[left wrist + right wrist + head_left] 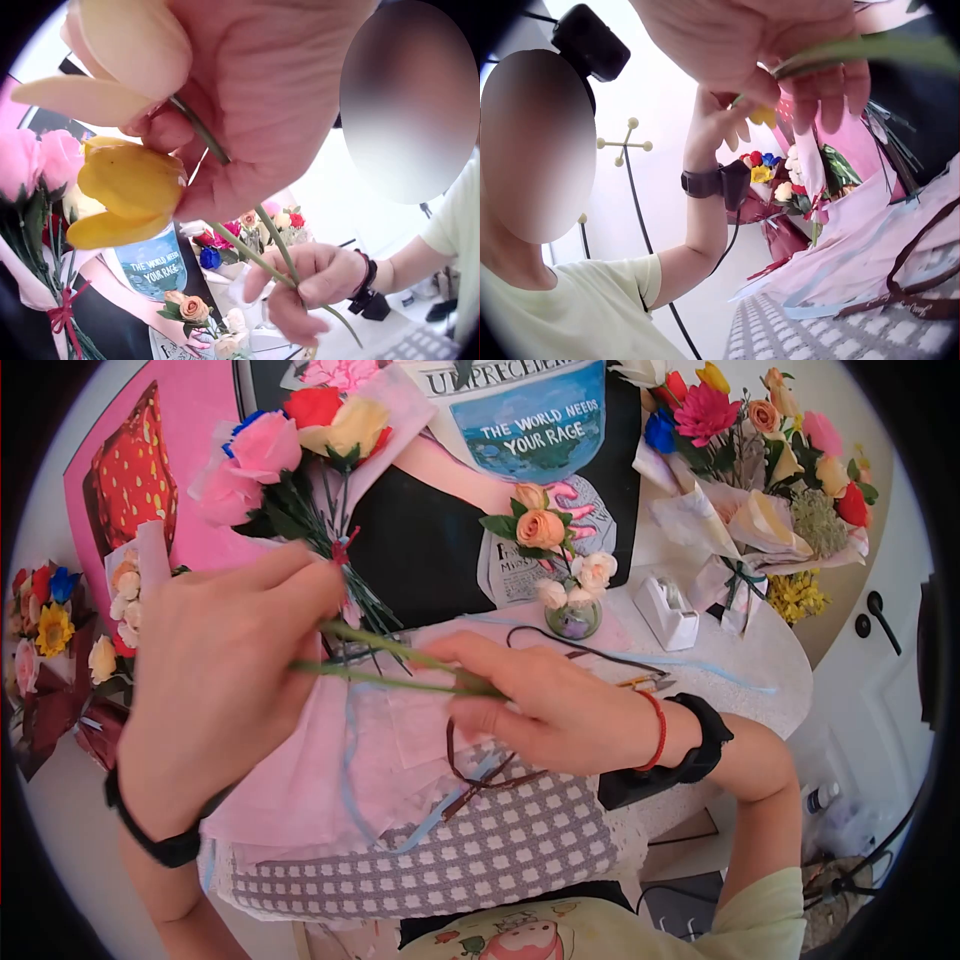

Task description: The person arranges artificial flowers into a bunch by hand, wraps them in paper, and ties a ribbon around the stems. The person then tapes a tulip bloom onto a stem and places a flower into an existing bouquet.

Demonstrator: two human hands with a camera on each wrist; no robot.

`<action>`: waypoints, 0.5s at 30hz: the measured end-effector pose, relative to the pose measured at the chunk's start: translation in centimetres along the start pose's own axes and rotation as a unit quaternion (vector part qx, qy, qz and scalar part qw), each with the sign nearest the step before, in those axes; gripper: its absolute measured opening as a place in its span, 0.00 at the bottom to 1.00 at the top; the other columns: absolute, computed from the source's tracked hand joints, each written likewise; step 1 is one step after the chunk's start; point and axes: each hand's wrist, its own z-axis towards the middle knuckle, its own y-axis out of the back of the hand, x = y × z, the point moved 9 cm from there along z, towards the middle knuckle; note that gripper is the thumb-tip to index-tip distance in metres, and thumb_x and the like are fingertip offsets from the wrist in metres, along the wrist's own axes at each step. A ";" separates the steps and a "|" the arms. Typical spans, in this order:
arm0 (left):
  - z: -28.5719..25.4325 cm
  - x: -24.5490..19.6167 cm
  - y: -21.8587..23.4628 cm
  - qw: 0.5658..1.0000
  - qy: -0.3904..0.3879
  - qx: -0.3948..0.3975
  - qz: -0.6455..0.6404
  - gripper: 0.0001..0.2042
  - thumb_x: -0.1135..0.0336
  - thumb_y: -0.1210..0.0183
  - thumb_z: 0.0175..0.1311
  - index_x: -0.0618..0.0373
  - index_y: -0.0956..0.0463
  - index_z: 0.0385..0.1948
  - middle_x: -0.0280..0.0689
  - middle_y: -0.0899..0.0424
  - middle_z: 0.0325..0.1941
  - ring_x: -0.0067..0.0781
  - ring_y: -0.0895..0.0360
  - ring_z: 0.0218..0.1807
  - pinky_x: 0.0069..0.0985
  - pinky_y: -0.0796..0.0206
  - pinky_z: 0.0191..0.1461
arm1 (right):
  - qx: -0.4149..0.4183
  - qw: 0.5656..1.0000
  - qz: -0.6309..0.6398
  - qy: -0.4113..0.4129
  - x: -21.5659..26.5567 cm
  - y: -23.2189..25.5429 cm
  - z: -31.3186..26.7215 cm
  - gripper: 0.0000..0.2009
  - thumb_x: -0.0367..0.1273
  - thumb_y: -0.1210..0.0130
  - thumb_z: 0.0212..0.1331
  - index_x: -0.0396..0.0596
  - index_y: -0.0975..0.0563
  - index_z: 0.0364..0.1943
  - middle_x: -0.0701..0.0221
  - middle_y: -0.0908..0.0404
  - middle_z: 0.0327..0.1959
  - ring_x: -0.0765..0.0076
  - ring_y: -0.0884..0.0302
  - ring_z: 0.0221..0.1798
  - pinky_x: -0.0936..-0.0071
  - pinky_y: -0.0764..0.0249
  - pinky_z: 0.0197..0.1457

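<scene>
My left hand point(230, 650) grips two artificial tulips near their heads, one yellow tulip point(127, 184) and one pale cream-pink tulip point(131, 52). In the head view both blooms are hidden behind that hand. Their green stems point(385, 676) reach across to my right hand point(560, 705), which pinches them between thumb and fingers near the lower ends. Below the hands lie pink wrapping paper point(290, 790), a light blue ribbon point(350, 760) and a brown ribbon point(485, 784). Beyond the left hand, a bouquet of pink roses point(268, 445) has its stems tied with a red ribbon point(341, 550).
A small glass vase point(573, 622) with roses stands behind the right hand, beside a white tape dispenser point(668, 615). Wrapped bouquets point(760, 530) stand at the back right and far left. A checked cloth point(420, 870) covers the near side.
</scene>
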 end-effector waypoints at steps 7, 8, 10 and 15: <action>-0.4 -2.3 0.7 0.972 -0.053 -0.220 0.055 0.22 0.71 0.40 0.36 0.52 0.29 0.41 0.40 0.34 0.56 0.41 0.35 0.53 0.43 0.53 0.61 | -0.148 0.953 0.258 -0.052 -4.0 3.6 0.3 0.06 0.30 0.63 0.63 0.44 0.34 0.38 0.81 0.44 0.16 0.89 0.51 0.18 0.89 0.53 0.19; -0.7 -2.2 0.2 0.971 -0.057 -0.224 0.061 0.22 0.71 0.40 0.36 0.52 0.29 0.41 0.40 0.34 0.56 0.41 0.35 0.53 0.43 0.53 0.61 | -0.150 0.954 0.256 -0.045 -4.0 3.8 0.3 0.06 0.30 0.63 0.63 0.44 0.34 0.38 0.81 0.44 0.16 0.89 0.51 0.18 0.89 0.53 0.19; -1.5 -1.7 0.7 0.958 -0.071 -0.278 -0.015 0.22 0.72 0.40 0.37 0.54 0.29 0.41 0.42 0.34 0.55 0.41 0.36 0.53 0.44 0.52 0.59 | -0.149 0.942 0.290 -0.077 -5.0 3.6 0.4 0.07 0.31 0.63 0.64 0.44 0.35 0.39 0.81 0.44 0.16 0.88 0.51 0.17 0.88 0.51 0.19; -0.2 2.4 -5.5 0.876 0.116 -0.111 -0.455 0.18 0.70 0.46 0.54 0.61 0.34 0.48 0.43 0.29 0.49 0.30 0.30 0.46 0.26 0.39 0.49 | -0.169 0.943 0.280 -0.068 -5.6 3.7 1.7 0.10 0.35 0.65 0.66 0.46 0.34 0.41 0.80 0.40 0.15 0.88 0.48 0.15 0.89 0.50 0.17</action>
